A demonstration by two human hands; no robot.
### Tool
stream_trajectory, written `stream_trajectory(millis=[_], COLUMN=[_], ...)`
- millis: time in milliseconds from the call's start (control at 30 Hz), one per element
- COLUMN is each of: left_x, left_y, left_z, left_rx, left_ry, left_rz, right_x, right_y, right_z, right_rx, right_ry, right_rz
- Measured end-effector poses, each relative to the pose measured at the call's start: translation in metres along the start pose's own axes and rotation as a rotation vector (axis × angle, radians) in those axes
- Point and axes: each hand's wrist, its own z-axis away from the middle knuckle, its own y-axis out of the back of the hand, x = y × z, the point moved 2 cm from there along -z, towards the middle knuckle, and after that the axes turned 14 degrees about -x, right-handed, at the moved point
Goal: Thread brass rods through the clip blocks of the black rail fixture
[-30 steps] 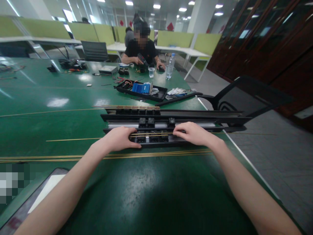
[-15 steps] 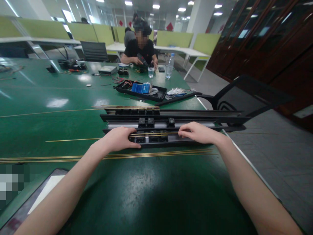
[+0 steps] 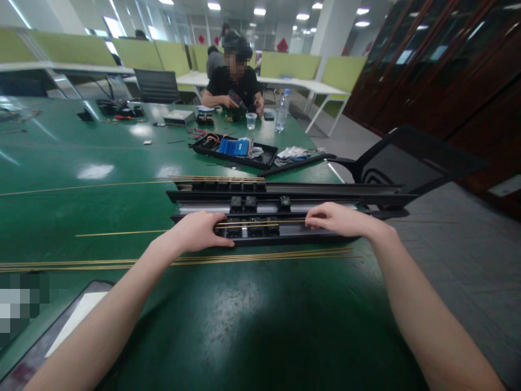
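Note:
My left hand (image 3: 198,230) is closed around the left end of the nearest black channel (image 3: 297,239), thumb on the near wall and fingers on the far side. Several small black blocks (image 3: 256,229) sit inside this channel, just right of that thumb. A thin brass rod (image 3: 292,221) runs along the channel above the blocks, and my right hand (image 3: 336,219) pinches it between thumb and fingers. The rod's far part extends past the right table edge. A second brass rod (image 3: 122,233) sticks out to the left from beneath my left hand.
Behind lie more black channels (image 3: 325,196), one with square black blocks (image 3: 251,204). Several loose brass rods (image 3: 260,257) lie in front. Beyond are a black tray (image 3: 264,157), gloves (image 3: 293,155), a bottle (image 3: 282,111) and a person (image 3: 232,81) holding a power drill. A chair (image 3: 423,157) stands right.
My right hand has slid a little to the right along the channel, still pinching. My left hand has stayed in place on the channel.

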Motion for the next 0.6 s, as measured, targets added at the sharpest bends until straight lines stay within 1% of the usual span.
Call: stream_trajectory(millis=[333,600], left_x=[0.001,0.002], left_y=[0.001,0.002], left_z=[0.001,0.002], left_rx=[-0.008,-0.013], left_ry=[0.006,0.003], left_rz=[0.035,0.034], right_x=[0.007,0.031], right_y=[0.005,0.008], right_z=[0.006,0.006], right_rx=[-0.008,-0.023], right_ry=[-0.010,-0.024], right_rz=[-0.011,-0.005])
